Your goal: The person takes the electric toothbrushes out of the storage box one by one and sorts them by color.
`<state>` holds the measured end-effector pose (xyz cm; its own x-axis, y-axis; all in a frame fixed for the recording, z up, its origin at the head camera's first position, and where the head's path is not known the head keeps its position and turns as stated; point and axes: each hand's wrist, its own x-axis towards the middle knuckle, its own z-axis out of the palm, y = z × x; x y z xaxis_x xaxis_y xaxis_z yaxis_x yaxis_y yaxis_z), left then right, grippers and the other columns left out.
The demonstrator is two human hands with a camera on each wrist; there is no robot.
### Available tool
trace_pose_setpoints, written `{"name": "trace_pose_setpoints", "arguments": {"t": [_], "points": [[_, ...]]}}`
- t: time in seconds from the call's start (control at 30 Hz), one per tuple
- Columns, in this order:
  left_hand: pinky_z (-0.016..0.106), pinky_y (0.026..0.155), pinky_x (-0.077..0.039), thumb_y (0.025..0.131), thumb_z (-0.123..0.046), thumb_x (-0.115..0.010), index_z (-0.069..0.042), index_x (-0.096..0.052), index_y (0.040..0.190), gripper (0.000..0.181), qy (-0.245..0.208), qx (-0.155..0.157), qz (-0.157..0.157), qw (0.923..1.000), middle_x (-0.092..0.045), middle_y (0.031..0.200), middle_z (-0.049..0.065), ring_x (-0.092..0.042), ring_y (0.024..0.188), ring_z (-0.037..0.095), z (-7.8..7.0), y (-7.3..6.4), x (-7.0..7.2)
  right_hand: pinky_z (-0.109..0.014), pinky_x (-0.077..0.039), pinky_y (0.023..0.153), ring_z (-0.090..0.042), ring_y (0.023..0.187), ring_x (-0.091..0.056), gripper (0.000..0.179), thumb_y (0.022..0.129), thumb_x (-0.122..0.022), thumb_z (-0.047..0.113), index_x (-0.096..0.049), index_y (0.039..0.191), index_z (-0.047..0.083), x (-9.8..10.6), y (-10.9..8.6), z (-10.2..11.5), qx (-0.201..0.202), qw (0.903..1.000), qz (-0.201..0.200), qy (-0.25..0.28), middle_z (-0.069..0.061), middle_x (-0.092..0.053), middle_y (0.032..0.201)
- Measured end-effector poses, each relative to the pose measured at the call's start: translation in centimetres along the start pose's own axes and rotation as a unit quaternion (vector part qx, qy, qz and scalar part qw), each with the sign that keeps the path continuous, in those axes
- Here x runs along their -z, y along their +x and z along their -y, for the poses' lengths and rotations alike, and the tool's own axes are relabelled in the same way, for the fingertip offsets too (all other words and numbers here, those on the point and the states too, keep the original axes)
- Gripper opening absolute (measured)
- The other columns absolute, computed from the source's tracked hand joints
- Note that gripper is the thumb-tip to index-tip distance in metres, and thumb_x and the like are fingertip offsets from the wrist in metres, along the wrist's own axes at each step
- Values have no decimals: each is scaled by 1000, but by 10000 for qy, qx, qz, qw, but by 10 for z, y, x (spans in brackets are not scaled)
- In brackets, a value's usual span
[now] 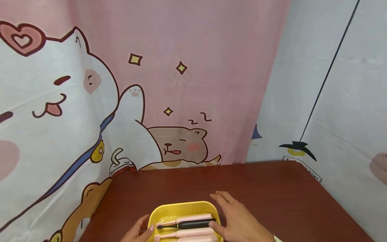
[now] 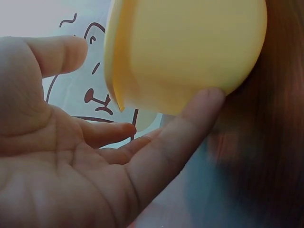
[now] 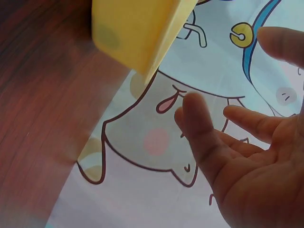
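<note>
Fingers of the left hand (image 1: 136,232) are loosely extended, curled round nothing, at the left end of a yellow rectangular tray with rounded corners (image 1: 178,209). Its thumb lies by the rim in the head view, and in the left wrist view one straight finger reaches the tray's outer wall (how firmly it presses, if at all, I cannot tell). Right hand (image 1: 242,220) is spread wide at the tray's opposite end, its thumb just beside the butt of a slim black electric toothbrush (image 1: 195,224); whether it touches is unclear from the head view, while the right wrist view shows the other fingers apart from the tray wall.

Inside the tray the black toothbrush lies with its head to the left, between a pale pink toothbrush on the far side (image 1: 195,216) and another pale pink one on the near side (image 1: 196,232). One more pink handle (image 1: 198,239) runs along the bottom edge of the view, partly cut off. All lie roughly parallel.

The tray is at the near side of a dark reddish-brown bench (image 1: 181,183). Behind hangs a printed fabric backdrop (image 1: 217,67), pink and white, with a large white cartoon cat (image 1: 75,67) and a sleeping grey-brown bear (image 1: 181,143).
</note>
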<state>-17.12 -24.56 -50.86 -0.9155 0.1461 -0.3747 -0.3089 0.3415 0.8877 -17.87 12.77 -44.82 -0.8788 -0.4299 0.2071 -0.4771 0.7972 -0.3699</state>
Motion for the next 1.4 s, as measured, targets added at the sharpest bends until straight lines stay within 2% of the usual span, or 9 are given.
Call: {"name": "trace_pose_setpoints", "arguments": {"t": [0.1,0.3,0.53,0.77,0.83,0.97,1.07,1.2,1.4], "points": [[45,84,-56,96,-51,-60,17,-15,147,96,-159,2,79,9998,-45,136,37,-58,113,35,1,3,1,-49,-51,96,-14,120,-56,71,85,-66,62,-44,145,32,-1,3,3,110,9999,78,107,10,-48,141],[44,85,-57,99,-42,-58,16,-17,147,85,-512,-139,422,9977,-45,135,35,-59,111,28,4,6,3,-53,-51,95,-14,116,-55,70,84,-61,70,-44,143,35,-4,10,6,75,9976,589,370,9,-47,141],[42,86,-57,101,-26,-57,15,-16,148,74,-956,-166,1035,9899,-52,129,27,-63,106,23,10,6,8,-48,-51,95,-11,113,-55,64,84,-68,61,-47,138,36,-11,13,12,291,9964,661,455,12,-49,137],[44,90,-56,103,-23,-54,13,-14,149,71,-1421,-161,1476,9787,-55,130,22,-64,109,28,15,1,13,-38,-52,91,-7,105,-55,58,81,-75,52,-52,132,38,-17,20,14,334,9924,869,801,17,-52,127],[44,90,-56,103,-22,-53,13,-14,150,70,-1481,-139,1488,9776,-56,130,21,-64,109,28,14,0,13,-38,-52,90,-6,103,-55,56,80,-77,48,-55,130,38,-20,22,16,305,9910,982,855,17,-54,125],[44,90,-56,103,-22,-53,13,-14,150,70,-1444,-90,1433,9791,-56,130,20,-64,109,27,13,-1,13,-46,-51,93,-7,104,-54,52,77,-81,42,-59,124,40,-27,27,24,-192,9832,1474,1064,18,-58,122],[44,90,-56,103,-23,-53,13,-14,149,70,-1431,-110,1421,9794,-55,130,21,-64,109,27,13,-2,13,-45,-51,91,-6,103,-54,49,77,-82,40,-62,121,38,-32,30,29,-359,9775,1794,1051,21,-60,119],[44,90,-56,103,-24,-54,13,-15,149,71,-1429,-123,1377,9800,-54,130,21,-63,109,26,13,-3,12,-32,-51,82,-1,95,-55,44,78,-82,35,-64,118,35,-38,32,31,73,9794,1826,855,25,-61,110],[42,88,-56,102,-24,-55,14,-18,148,71,-1221,-221,1243,9845,-54,130,22,-62,108,24,13,-2,11,-26,-48,76,3,86,-53,37,77,-83,32,-66,110,36,-45,35,33,467,9809,1790,596,27,-60,97]]}}
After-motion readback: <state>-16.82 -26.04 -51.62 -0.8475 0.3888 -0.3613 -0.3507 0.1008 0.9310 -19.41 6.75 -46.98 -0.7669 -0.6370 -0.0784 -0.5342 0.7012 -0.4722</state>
